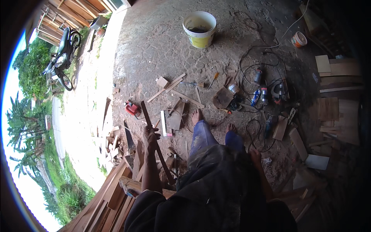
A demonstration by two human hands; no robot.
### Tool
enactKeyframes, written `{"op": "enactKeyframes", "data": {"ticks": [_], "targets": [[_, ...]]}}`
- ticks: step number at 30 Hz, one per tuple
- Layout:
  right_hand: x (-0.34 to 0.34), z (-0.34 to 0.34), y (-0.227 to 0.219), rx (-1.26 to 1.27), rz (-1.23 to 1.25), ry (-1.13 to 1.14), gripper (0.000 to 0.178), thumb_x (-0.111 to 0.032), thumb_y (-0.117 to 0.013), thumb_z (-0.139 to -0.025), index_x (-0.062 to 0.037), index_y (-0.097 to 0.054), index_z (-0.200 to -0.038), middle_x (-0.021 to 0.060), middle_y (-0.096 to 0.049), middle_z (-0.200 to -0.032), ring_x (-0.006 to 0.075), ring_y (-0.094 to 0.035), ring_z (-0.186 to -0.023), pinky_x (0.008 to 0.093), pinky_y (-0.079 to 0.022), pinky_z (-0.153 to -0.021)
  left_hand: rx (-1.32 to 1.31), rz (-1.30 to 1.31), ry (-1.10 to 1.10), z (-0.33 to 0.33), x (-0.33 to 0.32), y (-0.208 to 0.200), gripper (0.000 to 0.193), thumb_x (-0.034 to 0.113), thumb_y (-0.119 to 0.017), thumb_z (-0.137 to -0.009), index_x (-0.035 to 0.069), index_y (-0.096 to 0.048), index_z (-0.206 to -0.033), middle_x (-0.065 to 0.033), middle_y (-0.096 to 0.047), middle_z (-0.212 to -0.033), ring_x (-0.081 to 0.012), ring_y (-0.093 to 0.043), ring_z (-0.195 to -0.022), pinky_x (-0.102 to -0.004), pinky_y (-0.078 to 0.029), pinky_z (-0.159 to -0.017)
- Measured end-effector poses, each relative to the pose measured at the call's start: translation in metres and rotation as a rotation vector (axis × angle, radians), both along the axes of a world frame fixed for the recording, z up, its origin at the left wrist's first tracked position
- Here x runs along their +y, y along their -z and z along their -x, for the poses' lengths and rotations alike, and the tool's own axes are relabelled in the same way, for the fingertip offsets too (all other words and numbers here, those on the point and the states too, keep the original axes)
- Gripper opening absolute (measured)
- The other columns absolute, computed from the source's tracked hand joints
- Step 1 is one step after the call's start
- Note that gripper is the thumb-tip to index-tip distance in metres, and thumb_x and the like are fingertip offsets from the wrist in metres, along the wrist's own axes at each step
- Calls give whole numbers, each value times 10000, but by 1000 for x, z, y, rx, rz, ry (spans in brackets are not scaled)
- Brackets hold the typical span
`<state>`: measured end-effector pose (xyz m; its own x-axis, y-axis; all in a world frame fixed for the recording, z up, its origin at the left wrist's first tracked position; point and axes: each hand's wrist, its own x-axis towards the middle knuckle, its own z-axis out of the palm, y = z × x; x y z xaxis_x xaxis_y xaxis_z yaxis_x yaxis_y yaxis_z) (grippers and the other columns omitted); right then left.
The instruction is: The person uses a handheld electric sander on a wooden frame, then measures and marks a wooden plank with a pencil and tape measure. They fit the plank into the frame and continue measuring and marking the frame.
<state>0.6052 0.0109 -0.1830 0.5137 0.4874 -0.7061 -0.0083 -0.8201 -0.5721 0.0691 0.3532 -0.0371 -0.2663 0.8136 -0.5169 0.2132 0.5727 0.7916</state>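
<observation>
The left hand [150, 136] has its fingers curled round a long wooden stick [160, 155] that juts past them both ways; right of them lies a square [163, 121]. The right hand [255, 156]: its fingers I can't make out.

Bright daylight whitens the ground [81, 131] between green plants [33, 73] and a rough, dim floor [150, 42].

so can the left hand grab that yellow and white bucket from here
Probably not as things stand: the left hand grips a dark wooden strip, and the bucket stands well beyond the bare feet, with loose wood pieces on the floor between.
</observation>
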Motion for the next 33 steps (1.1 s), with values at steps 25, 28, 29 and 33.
{"op": "enactKeyframes", "data": {"ticks": [25,28,29,33], "targets": [[241,58,-84,171,236,-1029,391,-233,-567,-1001,-57,-529,-1348,63,-654,-889,151,-653,-685,288,-557,-544,770,129,-1218,-52,-496,-40,419,210,-612,-945,23,-614,-1320,-228,-682,-1078,-396,-655,-1014,-462,-514,-880],[246,102,-87,152,215,-1123,392,-236,-567,-1001,-50,-532,-1344,65,-656,-894,144,-652,-695,277,-553,-550,879,252,-1156,-61,-503,-40,442,210,-618,-951,27,-596,-1352,-224,-653,-1043,-389,-635,-984,-470,-506,-862],[246,114,-87,129,207,-1144,387,-235,-565,-1000,-45,-539,-1336,65,-659,-891,140,-651,-695,273,-551,-552,938,294,-1118,-65,-504,-40,452,210,-620,-952,28,-588,-1365,-222,-643,-1030,-387,-628,-969,-473,-503,-855],[241,168,-80,105,260,-1290,351,-192,-541,-988,-13,-577,-1288,76,-677,-868,131,-646,-678,256,-534,-559,913,277,-1164,-81,-497,-36,466,239,-581,-991,-10,-563,-1385,-234,-607,-1049,-397,-588,-985,-476,-479,-876]]}}
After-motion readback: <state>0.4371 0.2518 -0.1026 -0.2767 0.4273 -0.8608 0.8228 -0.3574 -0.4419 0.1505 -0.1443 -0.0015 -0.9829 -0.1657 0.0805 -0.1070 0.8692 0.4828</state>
